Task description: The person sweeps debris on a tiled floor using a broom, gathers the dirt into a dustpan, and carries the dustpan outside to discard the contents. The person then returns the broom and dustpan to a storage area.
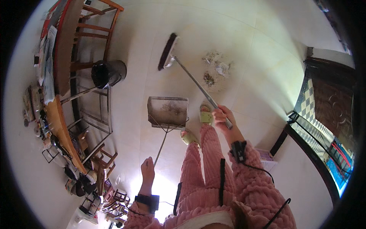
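My right hand (223,116) grips the metal handle of a broom (197,83) near its end. The broom's head (168,53), with dark bristles, lies at the far side, left of a pile of debris (213,70) on the pale tiled floor. The pile holds dark scraps, dust and a crumpled whitish piece. My left hand (147,169) is closed around the thin handle of a long-handled dustpan (167,111). The pan rests on the floor left of my feet, its mouth facing away from me, with dark dust inside.
A lined black bin (110,73) stands at the left beside a wooden chair (110,37) and a cluttered table (55,117). Small wooden stools (104,164) sit at lower left. My green slippers (206,116) are right of the dustpan. A doorway with checkered tiles (308,120) opens at right.
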{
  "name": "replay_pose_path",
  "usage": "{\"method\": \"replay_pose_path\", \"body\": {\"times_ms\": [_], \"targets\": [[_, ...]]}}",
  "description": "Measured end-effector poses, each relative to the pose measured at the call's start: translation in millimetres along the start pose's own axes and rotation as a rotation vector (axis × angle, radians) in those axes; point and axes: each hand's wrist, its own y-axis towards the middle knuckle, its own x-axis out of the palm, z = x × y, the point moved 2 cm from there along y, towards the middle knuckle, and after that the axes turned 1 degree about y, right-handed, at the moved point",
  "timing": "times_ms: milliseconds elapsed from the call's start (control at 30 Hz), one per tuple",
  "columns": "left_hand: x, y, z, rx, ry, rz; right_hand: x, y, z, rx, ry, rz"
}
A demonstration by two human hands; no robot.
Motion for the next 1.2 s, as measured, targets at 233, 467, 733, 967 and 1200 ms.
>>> {"method": "replay_pose_path", "body": {"times_ms": [233,467,733,967,1200], "targets": [[33,32,47,0.370,0.473,-0.027,-32,-113,21,-0.266,0.088,0.072],[67,66,85,0.539,0.768,-0.196,-57,-143,80,-0.423,0.149,-0.003],[104,87,115,0.741,0.925,-0.278,-24,-222,153,-0.354,0.282,-0.135],[130,90,154,0.815,0.866,-0.213,4,-270,152,-0.484,-0.106,0.032],[163,104,163,0.856,0.864,-0.250,42,-263,58,-0.697,-1.276,0.646]]}}
